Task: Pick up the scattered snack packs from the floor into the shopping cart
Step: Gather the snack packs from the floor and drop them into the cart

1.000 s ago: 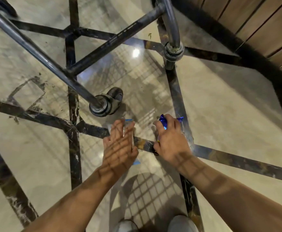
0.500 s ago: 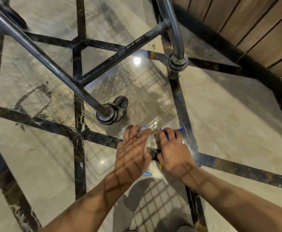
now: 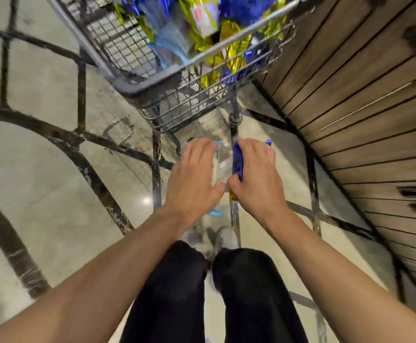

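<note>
Two snack packs: clear (image 3: 219, 164) left grip (image 3: 194, 177), blue (image 3: 237, 160) right (image 3: 256, 174).

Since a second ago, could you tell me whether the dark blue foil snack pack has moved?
Yes. The dark blue foil snack pack, gripped by the right hand, has risen off the marble floor.

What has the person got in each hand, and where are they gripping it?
The left hand grips a pale clear pack along its side; the right hand grips a blue pack around its middle.
</note>
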A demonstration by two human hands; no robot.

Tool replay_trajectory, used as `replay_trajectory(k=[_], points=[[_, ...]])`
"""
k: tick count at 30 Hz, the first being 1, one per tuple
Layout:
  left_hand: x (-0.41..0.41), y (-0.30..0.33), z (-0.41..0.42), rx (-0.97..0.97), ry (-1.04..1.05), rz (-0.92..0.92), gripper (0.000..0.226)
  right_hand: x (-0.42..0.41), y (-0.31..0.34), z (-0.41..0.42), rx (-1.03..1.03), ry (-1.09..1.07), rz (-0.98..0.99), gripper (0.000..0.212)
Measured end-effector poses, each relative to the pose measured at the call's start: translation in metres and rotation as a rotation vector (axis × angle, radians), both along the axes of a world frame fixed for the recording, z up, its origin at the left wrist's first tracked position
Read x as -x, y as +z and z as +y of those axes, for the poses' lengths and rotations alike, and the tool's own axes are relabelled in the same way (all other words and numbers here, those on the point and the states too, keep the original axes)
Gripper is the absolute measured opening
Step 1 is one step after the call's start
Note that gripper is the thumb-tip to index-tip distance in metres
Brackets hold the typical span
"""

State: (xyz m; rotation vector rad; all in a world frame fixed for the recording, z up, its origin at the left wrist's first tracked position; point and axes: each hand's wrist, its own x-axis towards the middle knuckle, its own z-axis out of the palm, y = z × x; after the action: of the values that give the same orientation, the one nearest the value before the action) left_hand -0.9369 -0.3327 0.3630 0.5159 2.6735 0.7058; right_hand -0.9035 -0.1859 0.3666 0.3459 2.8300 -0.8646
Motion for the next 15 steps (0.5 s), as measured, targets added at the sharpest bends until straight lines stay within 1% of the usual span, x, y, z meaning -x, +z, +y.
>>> replay_trajectory(k=[4, 7, 10, 12, 15], points=[[-0.020, 0.162, -0.020, -0.001, 0.086, 0.031, 0.073, -0.017, 0.165, -0.016, -0.018, 0.025, 0.016, 0.070], [-0.035, 0.256, -0.033, 0.021, 0.119, 0.082, 0.075, -0.029, 0.254, -0.031, 0.003, -0.004, 0.022, 0.063], [-0.045, 0.319, -0.043, 0.010, 0.153, 0.167, 0.075, -0.031, 0.312, -0.048, 0.040, 0.018, 0.114, 0.063], [-0.050, 0.344, -0.051, 0.011, 0.203, 0.245, 0.072, -0.027, 0.334, -0.059, 0.046, 0.058, 0.161, 0.067], [-0.049, 0.365, -0.068, 0.009, 0.283, 0.292, 0.070, -0.013, 0.355, -0.072, 0.049, 0.157, 0.213, 0.070]])
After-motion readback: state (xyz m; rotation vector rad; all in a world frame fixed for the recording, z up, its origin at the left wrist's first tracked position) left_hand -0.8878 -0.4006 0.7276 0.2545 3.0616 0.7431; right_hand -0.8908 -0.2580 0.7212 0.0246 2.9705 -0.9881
